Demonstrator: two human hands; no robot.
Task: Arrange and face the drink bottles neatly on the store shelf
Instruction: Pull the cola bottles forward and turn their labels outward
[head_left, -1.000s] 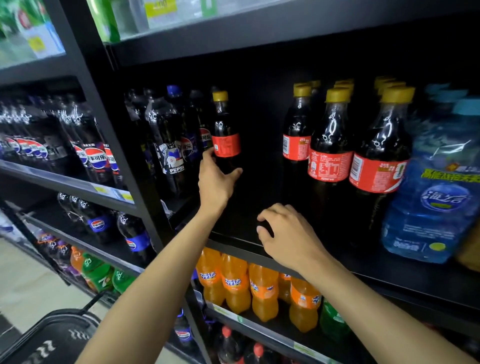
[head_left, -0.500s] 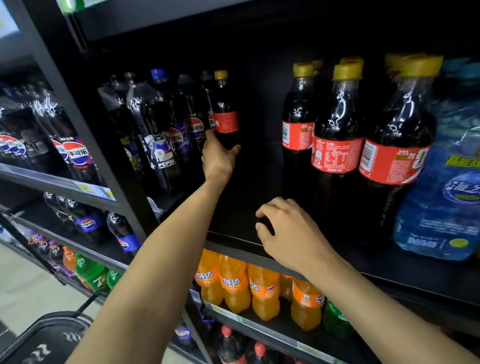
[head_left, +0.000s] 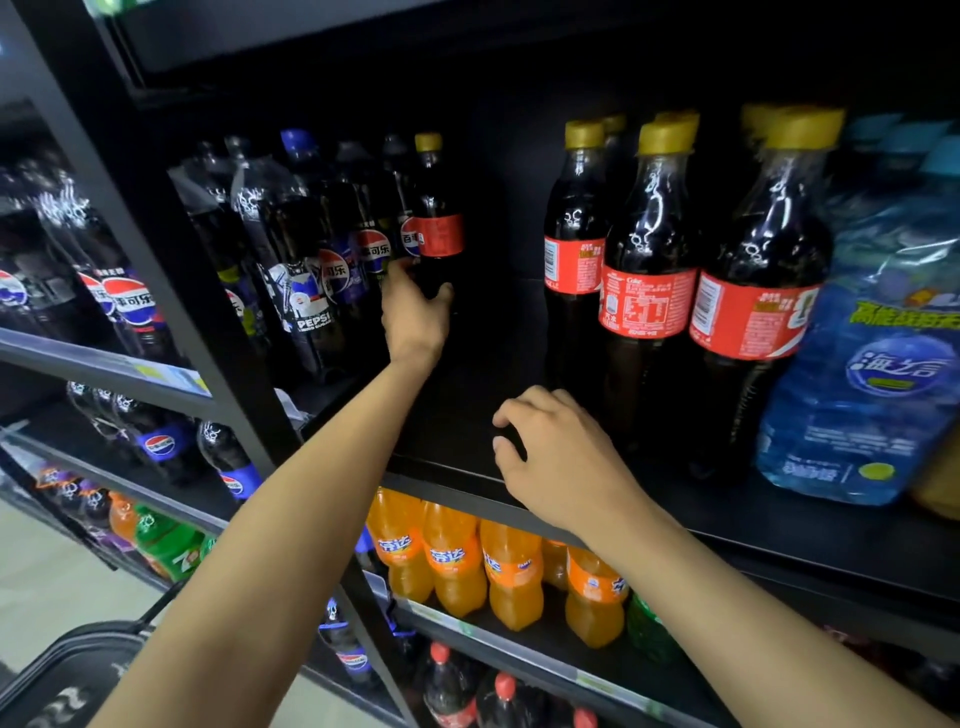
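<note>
Left hand (head_left: 415, 322) grips dark, yellow-capped, red-labelled plastic cola bottle (head_left: 439, 234) far back on black shelf (head_left: 779, 519) | right hand (head_left: 561, 462) curled, holding nothing, rests at shelf's front edge

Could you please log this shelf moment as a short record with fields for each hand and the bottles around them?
left hand: grips the yellow-capped cola bottle, set far back
right hand: rests on the shelf front, fingers curled; holding anything unclear
left of bottle: Pepsi bottles
right of gap: red-label cola bottles at the front, then a blue water bottle
below: orange soda bottles
</note>
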